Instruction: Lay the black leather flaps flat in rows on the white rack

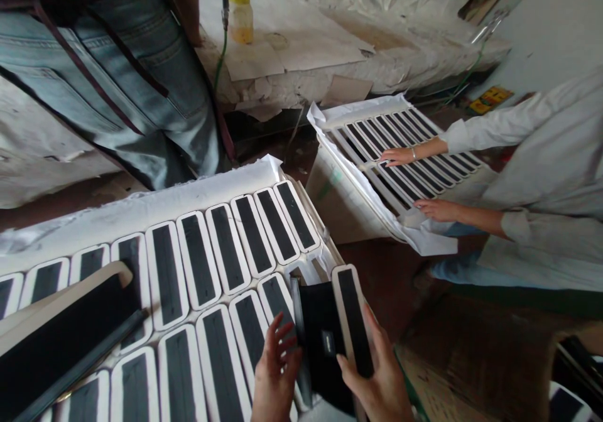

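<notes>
My right hand grips a bag-like black piece by its right side, where a long dark strip with a rounded pale border runs. The thumb lies across the front of that strip. A small label shows on the black inner face. Just left of the piece, my left hand is open, its fingers apart and slightly curled. Whether its fingertips touch the piece I cannot tell. Under both hands are rows of white-edged dark panels standing close together on a paper-lined surface.
Another beige and black piece lies over the panels at the left. A person in jeans stands ahead. On the right, a co-worker's hands rest on a second paper-lined box. A yellow-capped bottle stands on the bench.
</notes>
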The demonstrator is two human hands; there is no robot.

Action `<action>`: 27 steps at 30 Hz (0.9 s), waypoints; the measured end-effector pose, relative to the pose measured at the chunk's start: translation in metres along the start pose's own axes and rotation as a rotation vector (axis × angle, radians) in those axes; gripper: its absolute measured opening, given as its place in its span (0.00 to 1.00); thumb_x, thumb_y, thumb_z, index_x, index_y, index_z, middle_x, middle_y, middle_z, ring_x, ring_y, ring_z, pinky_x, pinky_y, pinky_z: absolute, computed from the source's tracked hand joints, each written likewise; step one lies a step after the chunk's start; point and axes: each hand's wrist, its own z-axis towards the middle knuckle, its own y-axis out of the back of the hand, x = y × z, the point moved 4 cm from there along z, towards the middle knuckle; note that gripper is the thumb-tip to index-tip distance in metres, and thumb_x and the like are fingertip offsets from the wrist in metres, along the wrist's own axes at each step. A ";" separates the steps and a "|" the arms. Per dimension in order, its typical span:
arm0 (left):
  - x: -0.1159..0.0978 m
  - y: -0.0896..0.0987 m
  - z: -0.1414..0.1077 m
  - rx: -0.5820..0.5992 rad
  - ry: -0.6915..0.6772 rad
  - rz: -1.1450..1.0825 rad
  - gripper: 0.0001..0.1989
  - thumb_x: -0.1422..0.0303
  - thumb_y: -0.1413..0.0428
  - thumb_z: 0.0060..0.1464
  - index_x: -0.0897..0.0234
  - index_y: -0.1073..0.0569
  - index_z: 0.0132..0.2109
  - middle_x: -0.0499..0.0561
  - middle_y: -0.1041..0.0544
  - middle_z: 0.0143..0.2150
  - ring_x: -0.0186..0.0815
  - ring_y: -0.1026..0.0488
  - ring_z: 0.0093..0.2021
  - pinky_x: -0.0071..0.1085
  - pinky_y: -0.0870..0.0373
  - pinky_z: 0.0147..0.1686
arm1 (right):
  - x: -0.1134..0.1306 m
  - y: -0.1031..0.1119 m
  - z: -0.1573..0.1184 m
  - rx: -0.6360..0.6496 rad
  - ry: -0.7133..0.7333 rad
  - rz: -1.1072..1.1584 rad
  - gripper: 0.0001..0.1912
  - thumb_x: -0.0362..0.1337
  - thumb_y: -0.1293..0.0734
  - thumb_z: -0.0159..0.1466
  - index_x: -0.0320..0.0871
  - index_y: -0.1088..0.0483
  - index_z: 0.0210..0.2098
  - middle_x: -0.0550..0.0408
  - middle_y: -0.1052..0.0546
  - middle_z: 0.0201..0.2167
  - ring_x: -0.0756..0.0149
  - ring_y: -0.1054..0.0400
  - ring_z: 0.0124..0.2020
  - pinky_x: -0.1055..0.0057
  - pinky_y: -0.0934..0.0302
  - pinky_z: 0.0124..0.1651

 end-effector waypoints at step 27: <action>-0.021 -0.004 0.029 0.030 -1.014 1.254 0.26 0.73 0.50 0.59 0.63 0.42 0.64 0.52 0.33 0.64 0.40 0.37 0.64 0.40 0.30 0.56 | 0.003 -0.042 0.000 -0.060 0.220 -0.513 0.40 0.47 0.41 0.65 0.47 0.63 0.70 0.39 0.38 0.58 0.44 0.35 0.54 0.51 0.29 0.46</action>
